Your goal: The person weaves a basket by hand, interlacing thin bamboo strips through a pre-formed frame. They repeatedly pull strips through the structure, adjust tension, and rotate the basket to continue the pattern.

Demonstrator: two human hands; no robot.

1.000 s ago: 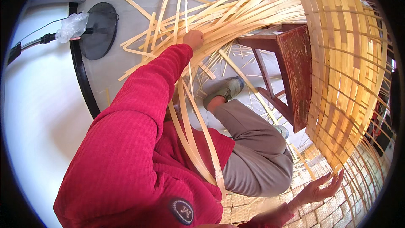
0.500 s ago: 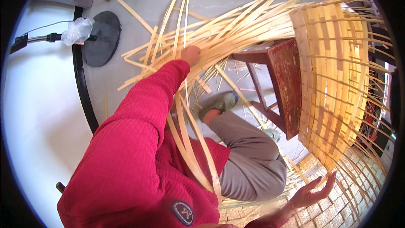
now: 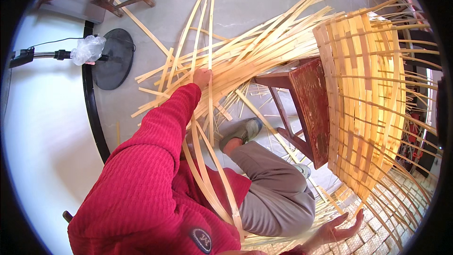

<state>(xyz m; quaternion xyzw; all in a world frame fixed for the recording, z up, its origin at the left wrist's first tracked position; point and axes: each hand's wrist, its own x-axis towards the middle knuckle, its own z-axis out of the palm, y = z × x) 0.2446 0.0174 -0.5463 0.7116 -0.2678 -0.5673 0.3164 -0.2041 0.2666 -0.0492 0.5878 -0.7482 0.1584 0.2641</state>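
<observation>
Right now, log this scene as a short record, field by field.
Left hand: at the pale strips; grip unclear
Right hand: fingers apart, near the lower end of the woven piece
Woven piece: yellowish, right of a worn reddish wooden stool
Lap: more strips draped over the red top
Left side: black round base, clear plastic wrap beside it

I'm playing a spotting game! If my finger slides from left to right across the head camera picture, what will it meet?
Crumpled clear plastic, the left hand, a red-brown wooden stool, then a big woven panel of flat yellowish strips.
</observation>
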